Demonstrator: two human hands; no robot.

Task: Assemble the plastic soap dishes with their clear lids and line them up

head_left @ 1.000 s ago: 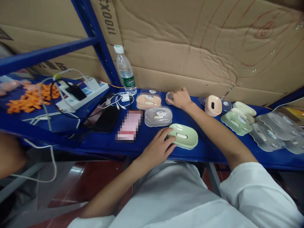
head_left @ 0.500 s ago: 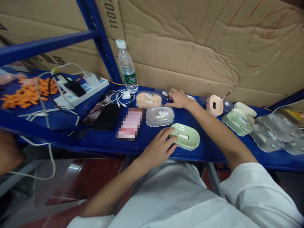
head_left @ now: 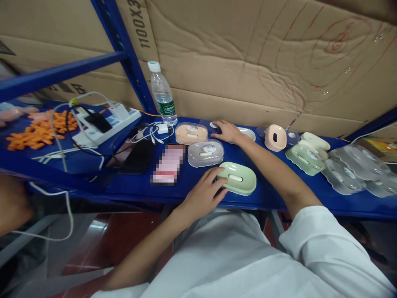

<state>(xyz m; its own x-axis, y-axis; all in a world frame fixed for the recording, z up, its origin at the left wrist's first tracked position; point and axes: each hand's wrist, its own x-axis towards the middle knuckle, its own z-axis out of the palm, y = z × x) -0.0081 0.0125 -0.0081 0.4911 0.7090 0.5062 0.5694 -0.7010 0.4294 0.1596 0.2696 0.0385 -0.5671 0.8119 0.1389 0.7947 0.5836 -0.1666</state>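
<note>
My left hand (head_left: 203, 194) grips the left end of a pale green soap dish (head_left: 243, 182), its fingertips over the rim. That dish lies near the shelf's front edge, uncovered, with a cream oval piece in its middle. Farther back, my right hand (head_left: 228, 131) has its fingers curled over the right end of a clear plastic lid (head_left: 205, 124) with a round sticker. Behind my right wrist a white dish (head_left: 248, 133) is partly hidden. A peach soap dish (head_left: 189, 135) and a grey one (head_left: 205, 159), both under clear lids, sit left of my hands.
A water bottle (head_left: 164, 101) stands at the back by the blue post. Left are a phone (head_left: 169, 163), a power strip (head_left: 107, 128) with cables and a heap of orange pieces (head_left: 40, 132). To the right sit a tilted peach dish (head_left: 275, 142), a covered green dish (head_left: 305, 159) and clear lids (head_left: 359, 161).
My right hand has gone from a small pale item at the back to the clear lid on its left. My left hand stays on the green soap dish. The view has shifted slightly.
</note>
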